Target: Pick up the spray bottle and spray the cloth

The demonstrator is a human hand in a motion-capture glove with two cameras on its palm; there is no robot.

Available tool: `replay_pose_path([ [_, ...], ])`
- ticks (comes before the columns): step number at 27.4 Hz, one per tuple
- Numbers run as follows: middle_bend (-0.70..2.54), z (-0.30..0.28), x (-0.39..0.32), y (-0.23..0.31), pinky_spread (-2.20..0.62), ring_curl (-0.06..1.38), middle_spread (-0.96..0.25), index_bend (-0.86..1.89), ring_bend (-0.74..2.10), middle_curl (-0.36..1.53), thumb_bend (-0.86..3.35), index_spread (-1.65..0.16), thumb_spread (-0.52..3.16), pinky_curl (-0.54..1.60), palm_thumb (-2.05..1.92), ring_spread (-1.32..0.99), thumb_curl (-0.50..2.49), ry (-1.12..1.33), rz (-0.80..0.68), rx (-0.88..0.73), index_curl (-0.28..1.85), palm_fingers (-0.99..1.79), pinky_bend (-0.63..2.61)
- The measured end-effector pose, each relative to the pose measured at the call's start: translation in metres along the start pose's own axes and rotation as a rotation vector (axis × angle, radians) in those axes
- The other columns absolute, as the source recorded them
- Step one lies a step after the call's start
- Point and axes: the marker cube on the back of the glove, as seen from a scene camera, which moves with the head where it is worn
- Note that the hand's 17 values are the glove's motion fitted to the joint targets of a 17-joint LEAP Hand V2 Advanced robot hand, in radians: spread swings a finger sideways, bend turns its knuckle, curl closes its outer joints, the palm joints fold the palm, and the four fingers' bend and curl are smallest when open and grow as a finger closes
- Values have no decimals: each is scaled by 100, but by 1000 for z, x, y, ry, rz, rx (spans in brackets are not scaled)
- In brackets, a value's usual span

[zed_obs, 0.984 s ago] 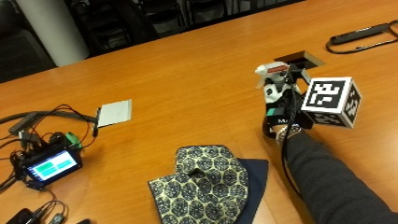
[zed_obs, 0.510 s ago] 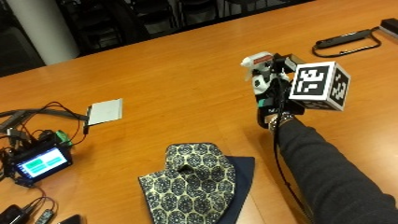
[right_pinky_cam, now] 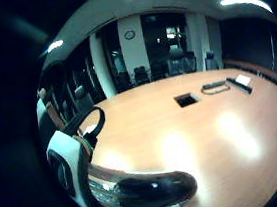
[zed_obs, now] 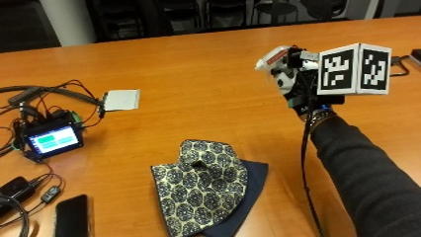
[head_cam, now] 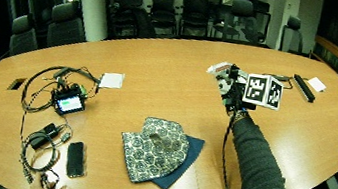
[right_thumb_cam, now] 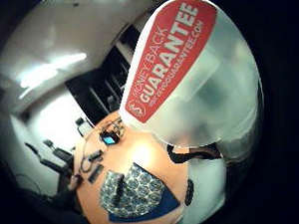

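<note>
- The black-gloved right hand (zed_obs: pixel 297 86) is up in the air above the long orange-brown wooden table (zed_obs: pixel 197 69), the dark sleeve (zed_obs: pixel 361 173) reaching in from the near edge.
- In its grip is the translucent white plastic spray bottle (zed_obs: pixel 279 66); only the pale nozzle head pokes out past the fingers in the outside view, and the body is hidden behind the glove.
- How the fingers sit on the trigger can't be made out; they are curled round the bottle's neck, that much shows.
- The thumb-side palm view is mostly filled by the bottle's frosted body and its red label reading "money back guarantee" (right_thumb_cam: pixel 172 51), so it sits close against the palm.
- Down on the table, well apart from the hand, lies the folded cloth with a cream-and-navy patterned face and plain navy underside (zed_obs: pixel 204 190), a blue corner peeking out beneath the pattern.
- Off to the far side: a small black device with a lit blue-green screen (zed_obs: pixel 51 139) in a tangle of black cables, and a small grey-white square pad (zed_obs: pixel 121 99).
- A black phone (zed_obs: pixel 71 217) lies at the near edge, partly cut off.
</note>
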Motion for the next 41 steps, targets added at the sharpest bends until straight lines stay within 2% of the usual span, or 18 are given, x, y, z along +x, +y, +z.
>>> replay_pose_path([
  [9,55,5,-28,19,-34,50,-21,21,79,56,-2,-27,100,43,89,-21,52,219,-417,-147,49,140,59],
  [18,56,21,-48,49,-34,49,-21,20,80,56,-2,-27,95,43,89,-20,55,348,-729,-248,51,139,59],
  [25,56,34,-47,77,-34,49,-21,20,81,56,-2,-28,93,43,88,-20,57,436,-913,-316,53,138,59],
  [34,57,37,-33,117,-34,48,-21,19,81,56,-2,-28,91,43,88,-20,60,492,-963,-426,55,138,59],
  [38,57,33,-34,115,-34,48,-21,19,82,56,-2,-28,90,43,88,-20,61,446,-865,-425,55,138,59],
  [41,57,23,-43,92,-34,48,-21,19,81,56,-2,-28,90,43,88,-20,61,380,-733,-375,56,138,59],
])
